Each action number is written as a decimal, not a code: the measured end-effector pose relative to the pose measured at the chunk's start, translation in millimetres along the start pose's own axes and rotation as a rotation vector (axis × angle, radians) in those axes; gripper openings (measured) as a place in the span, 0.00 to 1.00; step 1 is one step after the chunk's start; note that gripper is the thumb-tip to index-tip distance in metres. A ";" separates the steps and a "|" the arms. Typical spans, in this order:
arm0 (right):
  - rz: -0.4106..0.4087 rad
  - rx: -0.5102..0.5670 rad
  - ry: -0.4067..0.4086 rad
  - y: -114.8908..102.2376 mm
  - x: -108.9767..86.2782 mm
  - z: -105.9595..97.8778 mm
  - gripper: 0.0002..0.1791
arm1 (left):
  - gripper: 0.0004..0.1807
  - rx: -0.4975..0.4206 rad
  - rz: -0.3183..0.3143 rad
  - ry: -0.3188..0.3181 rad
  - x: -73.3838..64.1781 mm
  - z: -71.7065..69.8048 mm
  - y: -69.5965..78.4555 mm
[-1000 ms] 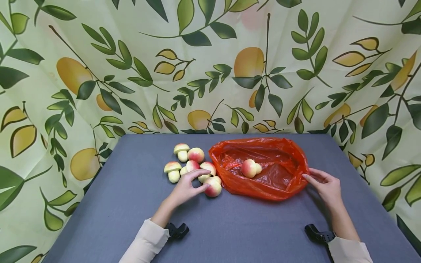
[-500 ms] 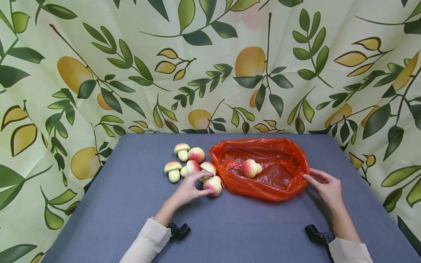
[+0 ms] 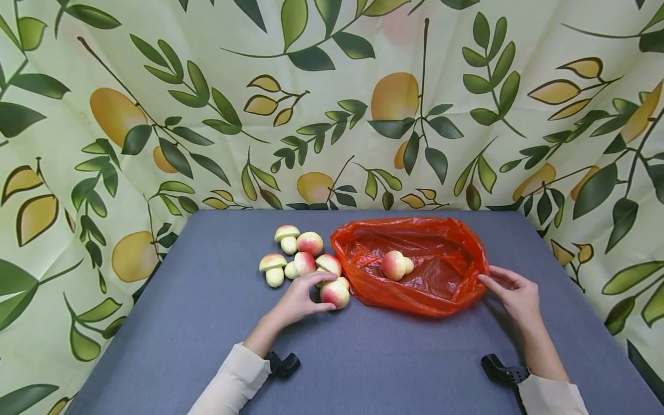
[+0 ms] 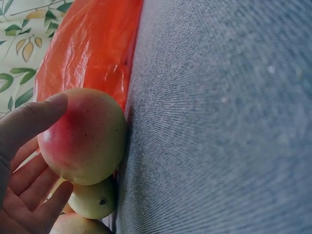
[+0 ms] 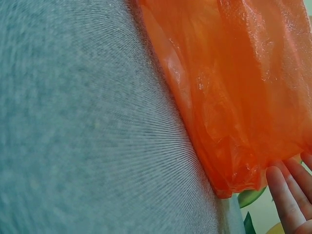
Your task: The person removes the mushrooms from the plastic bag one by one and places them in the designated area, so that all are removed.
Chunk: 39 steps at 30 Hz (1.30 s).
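Observation:
In the head view, my left hand [image 3: 298,301] curves round the nearest toy mushroom [image 3: 334,294], thumb in front and fingers behind. The left wrist view shows the thumb touching its rounded red-and-yellow cap [image 4: 83,136], which is still down at the cloth. My right hand [image 3: 516,294] holds the right rim of a red plastic bag [image 3: 415,302] between thumb and fingers. In the right wrist view, fingers [image 5: 282,195] lie at the bag's [image 5: 219,107] edge. One toy mushroom [image 3: 394,266] lies on its side inside the wide-mouthed bag.
Several more toy mushrooms [image 3: 272,270] are clustered left of the bag, some lying and some tilted. Everything lies on a table with a grey cloth [image 3: 394,363]. A leaf-and-fruit patterned curtain [image 3: 332,86] surrounds its back and sides.
My left hand has shifted slightly right, its thumb sliding lower round the front of the nearest toy mushroom. The right hand and the bag have stayed in place.

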State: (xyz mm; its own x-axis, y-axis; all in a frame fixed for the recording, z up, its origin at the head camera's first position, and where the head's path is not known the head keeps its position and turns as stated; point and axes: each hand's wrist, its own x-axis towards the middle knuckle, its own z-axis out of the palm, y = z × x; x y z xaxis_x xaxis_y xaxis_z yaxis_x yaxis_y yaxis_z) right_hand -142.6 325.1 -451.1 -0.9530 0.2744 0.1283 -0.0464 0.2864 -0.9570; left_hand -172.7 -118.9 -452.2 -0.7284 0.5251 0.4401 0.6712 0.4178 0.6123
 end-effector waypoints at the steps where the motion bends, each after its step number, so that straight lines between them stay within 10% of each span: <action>1: 0.000 -0.004 -0.001 -0.5 -0.3 0.2 0.12 | 0.29 -0.006 0.012 0.007 -0.5 0.2 -0.9; 39: 0.001 0.067 -0.066 -4.3 0.6 -0.6 0.16 | 0.31 0.009 -0.103 -0.060 -6.1 0.5 -0.8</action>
State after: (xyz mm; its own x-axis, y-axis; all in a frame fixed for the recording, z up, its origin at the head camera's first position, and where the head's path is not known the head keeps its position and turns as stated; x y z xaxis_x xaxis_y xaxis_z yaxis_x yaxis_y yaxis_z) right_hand -142.8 324.6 -446.8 -0.9706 0.2130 0.1123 -0.0635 0.2233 -0.9727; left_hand -168.8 -122.2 -455.7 -0.7846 0.5220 0.3347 0.5942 0.4787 0.6463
